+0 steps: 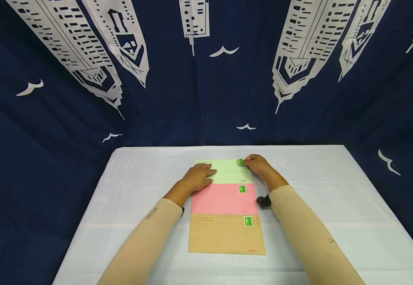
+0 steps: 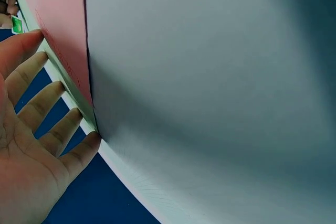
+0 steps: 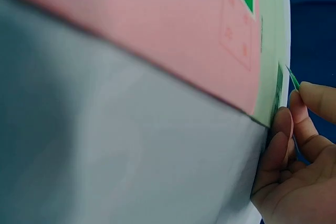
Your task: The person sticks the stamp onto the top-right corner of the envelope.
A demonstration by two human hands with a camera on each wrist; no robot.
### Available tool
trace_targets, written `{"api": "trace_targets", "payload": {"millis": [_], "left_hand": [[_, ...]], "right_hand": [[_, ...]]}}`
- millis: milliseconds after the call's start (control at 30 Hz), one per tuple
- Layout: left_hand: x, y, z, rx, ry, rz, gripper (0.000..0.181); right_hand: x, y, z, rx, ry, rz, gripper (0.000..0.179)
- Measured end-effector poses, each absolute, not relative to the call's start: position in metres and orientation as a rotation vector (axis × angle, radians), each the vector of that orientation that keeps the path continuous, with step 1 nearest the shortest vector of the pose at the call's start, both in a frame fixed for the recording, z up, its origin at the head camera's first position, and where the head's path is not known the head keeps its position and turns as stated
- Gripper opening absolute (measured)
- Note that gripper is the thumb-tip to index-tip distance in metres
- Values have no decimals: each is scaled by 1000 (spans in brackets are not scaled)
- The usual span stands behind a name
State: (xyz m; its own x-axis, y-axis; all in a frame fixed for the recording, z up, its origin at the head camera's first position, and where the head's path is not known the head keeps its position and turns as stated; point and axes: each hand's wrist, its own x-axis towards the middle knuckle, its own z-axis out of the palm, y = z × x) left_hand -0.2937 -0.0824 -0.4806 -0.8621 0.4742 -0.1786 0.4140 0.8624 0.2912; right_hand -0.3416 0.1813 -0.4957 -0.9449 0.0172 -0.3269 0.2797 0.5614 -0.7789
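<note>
A green stamp [image 1: 240,162] is pinched between the thumb and forefinger of my right hand [image 1: 259,165], at the upper right corner of the light green envelope [image 1: 229,172]. In the right wrist view the stamp [image 3: 293,78] appears tilted, nearly edge-on. My left hand [image 1: 198,177] rests with spread fingers on the left part of the green envelope. Below it lie a pink envelope [image 1: 220,202] and a brown envelope [image 1: 224,237], each bearing a green stamp near its upper right corner. The left wrist view shows the left fingertips [image 2: 60,88] touching the green envelope.
The envelopes lie in a column on a white-covered table [image 1: 138,178]. A dark blue cloth [image 1: 177,99] with white building and bird prints hangs behind it. A black wrist device [image 1: 263,201] sits by the right sleeve.
</note>
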Motion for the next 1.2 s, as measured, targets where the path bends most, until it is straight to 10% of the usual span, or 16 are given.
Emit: {"api": "trace_targets", "payload": {"millis": [1200], "left_hand": [[-294,-83,-481,690,2777,330,49]], "right_hand": [[-348,170,-492,366,2520,-1201,20]]}}
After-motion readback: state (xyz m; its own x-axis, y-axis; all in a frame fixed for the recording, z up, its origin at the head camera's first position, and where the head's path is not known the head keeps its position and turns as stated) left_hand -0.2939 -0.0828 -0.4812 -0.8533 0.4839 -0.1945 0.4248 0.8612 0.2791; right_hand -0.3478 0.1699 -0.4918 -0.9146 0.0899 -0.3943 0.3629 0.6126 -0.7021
